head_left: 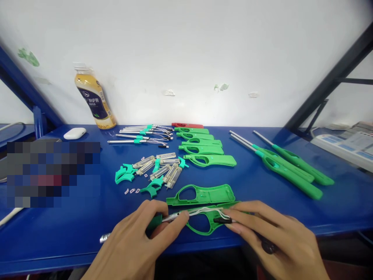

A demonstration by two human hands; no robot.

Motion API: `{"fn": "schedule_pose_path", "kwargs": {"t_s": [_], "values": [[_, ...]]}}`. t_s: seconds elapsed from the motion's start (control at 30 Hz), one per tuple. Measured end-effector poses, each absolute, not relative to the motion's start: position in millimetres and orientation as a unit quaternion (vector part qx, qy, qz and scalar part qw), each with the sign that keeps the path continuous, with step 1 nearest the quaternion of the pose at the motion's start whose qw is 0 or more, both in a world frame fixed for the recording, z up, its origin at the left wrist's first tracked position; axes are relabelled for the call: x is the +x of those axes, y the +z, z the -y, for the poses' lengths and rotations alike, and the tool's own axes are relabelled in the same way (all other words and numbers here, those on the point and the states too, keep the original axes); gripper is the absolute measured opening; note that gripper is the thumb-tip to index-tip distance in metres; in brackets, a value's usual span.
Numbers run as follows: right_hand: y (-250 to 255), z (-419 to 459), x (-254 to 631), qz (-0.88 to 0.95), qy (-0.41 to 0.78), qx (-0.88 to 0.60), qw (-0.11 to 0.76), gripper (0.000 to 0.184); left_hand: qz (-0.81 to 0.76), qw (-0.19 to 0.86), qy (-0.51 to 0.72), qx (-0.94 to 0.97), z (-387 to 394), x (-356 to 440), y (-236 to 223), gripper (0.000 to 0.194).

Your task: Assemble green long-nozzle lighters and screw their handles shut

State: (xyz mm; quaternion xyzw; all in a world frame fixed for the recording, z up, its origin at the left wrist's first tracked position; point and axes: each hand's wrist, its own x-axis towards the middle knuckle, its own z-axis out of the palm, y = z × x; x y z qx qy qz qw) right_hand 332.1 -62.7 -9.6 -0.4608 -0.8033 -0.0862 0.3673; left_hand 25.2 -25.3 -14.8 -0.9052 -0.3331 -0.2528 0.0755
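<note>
1) Left hand (136, 233) closed round a metal tube (171, 217), thumb laid along it, while the right hand (282, 233) pinches narrowly on the end of a black plug (222, 220)
2) Tube looks light and stiff here, its smooth metal likely to slip, so the green collar (155, 223) seems the surer hold
3) White wires (204, 210) curve loosely between the hands, soft by the look of them and probably fragile at their ends, so better to take the plug than tug the strands
4) Tube tip pokes out at nine o'clock from the left hand, wires run off at three, and the plug sits at the right hand's nine o'clock
5) Below the wires lies an open shell half (204, 233), its mate (215, 196) at twelve o'clock beyond, both presumably light, slightly springy plastic
</note>
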Motion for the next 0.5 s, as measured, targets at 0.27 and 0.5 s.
{"fn": "schedule_pose_path", "kwargs": {"t_s": [0.27, 0.5], "values": [[0, 61, 323, 0.800, -0.109, -0.455, 0.375, 0.023, 0.354, 0.043, -0.273, -0.893, 28, 28, -14, 0.044], [-2, 66, 326, 0.824, -0.121, -0.447, 0.327, 0.023, 0.347, 0.067, -0.326, -0.877, 27, 32, -18, 0.016]]}}
